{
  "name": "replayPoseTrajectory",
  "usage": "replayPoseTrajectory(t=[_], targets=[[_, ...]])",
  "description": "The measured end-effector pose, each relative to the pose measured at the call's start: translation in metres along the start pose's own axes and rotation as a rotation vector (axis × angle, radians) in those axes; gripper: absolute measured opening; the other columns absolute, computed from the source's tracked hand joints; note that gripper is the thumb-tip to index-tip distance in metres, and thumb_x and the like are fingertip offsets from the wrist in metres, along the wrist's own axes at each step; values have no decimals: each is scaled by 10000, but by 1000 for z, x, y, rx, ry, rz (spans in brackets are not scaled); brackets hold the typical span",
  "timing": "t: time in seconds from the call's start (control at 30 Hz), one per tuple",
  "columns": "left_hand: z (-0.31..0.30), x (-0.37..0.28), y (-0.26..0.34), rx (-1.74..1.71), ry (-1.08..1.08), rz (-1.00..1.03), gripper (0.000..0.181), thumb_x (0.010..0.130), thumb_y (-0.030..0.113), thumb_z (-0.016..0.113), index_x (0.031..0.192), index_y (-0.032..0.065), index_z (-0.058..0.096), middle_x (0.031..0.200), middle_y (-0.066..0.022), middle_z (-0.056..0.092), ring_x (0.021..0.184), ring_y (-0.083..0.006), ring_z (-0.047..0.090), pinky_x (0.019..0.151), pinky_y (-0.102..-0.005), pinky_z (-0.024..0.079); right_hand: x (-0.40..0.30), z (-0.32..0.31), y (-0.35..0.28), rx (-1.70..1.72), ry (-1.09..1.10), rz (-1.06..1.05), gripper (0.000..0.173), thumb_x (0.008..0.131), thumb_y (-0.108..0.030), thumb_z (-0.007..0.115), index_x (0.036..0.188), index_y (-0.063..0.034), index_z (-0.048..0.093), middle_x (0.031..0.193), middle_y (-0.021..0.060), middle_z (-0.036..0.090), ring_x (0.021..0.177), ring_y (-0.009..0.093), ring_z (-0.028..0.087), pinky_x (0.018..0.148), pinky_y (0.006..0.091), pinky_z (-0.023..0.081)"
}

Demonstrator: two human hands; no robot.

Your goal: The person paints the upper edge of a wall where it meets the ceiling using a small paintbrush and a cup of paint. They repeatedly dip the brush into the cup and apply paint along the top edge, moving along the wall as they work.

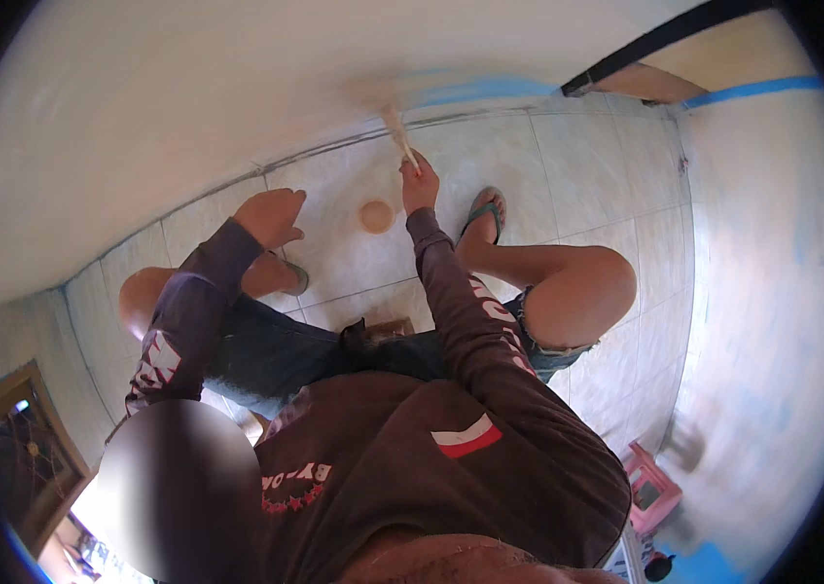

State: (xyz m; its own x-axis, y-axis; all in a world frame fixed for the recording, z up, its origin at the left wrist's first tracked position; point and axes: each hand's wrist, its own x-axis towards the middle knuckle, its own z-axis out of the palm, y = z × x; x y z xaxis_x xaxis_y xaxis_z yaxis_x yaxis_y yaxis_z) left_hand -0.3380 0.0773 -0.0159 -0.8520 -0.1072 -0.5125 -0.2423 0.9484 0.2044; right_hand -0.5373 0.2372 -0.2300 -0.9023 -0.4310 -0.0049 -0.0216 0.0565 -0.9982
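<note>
My right hand (pixel 421 184) grips a paintbrush (pixel 399 133) by its handle. The bristle end meets the foot of the pale wall (pixel 237 87), beside a smeared streak of blue paint (pixel 485 89). A small round tub (pixel 377 217) with beige contents stands on the floor between my feet, just below the brush hand. My left hand (pixel 271 217) is held over my left leg near the wall, fingers bent and thumb apart, with nothing in it.
Pale floor tiles (pixel 470 160) run along the wall. A dark beam (pixel 660 44) and an opening lie at the upper right. A pink plastic stool (pixel 651 489) stands by the right wall (pixel 755 292). At the lower left is a wooden-framed opening (pixel 32 379). A blurred oval hides part of the lower left.
</note>
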Motion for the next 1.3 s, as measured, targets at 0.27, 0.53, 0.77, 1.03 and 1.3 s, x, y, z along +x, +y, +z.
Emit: replayPoseTrajectory(t=[0.27, 0.53, 0.77, 1.03, 1.3], targets=[[1, 5, 0, -21, 49, 59, 578, 729, 236, 733, 1194, -7, 491, 1005, -193, 593, 971, -360, 580, 827, -448, 473, 37, 39, -28, -428, -334, -320, 310, 866, -285, 608, 1102, -89, 659, 1007, 157, 669, 904, 333, 637, 797, 409, 504], [-2, 5, -1, -13, 76, 46, 517, 725, 240, 735, 1125, 3, 507, 975, -182, 599, 951, -356, 585, 802, -445, 480, 97, -9, -11, -450, -263, -354, 240, 867, -181, 656, 1094, -106, 677, 864, 94, 691, 748, 142, 633, 709, 268, 497], [0, 6, 0, -11, 44, 54, 593, 756, 257, 716, 1236, 8, 473, 1041, -190, 590, 977, -367, 578, 830, -446, 472, 142, -111, 5, -473, -107, -238, 246, 869, -136, 663, 1113, -105, 676, 851, 54, 690, 747, 101, 614, 688, 244, 489], [1, 5, 1, -11, 83, 67, 538, 752, 254, 713, 1176, 6, 493, 1007, -189, 589, 963, -361, 581, 808, -445, 476, 173, -175, 2, -365, -43, -224, 244, 859, -149, 674, 1098, -99, 681, 846, 39, 690, 770, 84, 613, 698, 240, 483], [-3, 8, 6, -18, 57, 67, 574, 760, 247, 703, 1226, -7, 483, 1045, -195, 589, 991, -361, 577, 829, -426, 479, 194, -227, 19, -311, 71, -107, 239, 851, -140, 681, 1075, -57, 682, 850, 9, 674, 769, 73, 584, 701, 227, 470]])
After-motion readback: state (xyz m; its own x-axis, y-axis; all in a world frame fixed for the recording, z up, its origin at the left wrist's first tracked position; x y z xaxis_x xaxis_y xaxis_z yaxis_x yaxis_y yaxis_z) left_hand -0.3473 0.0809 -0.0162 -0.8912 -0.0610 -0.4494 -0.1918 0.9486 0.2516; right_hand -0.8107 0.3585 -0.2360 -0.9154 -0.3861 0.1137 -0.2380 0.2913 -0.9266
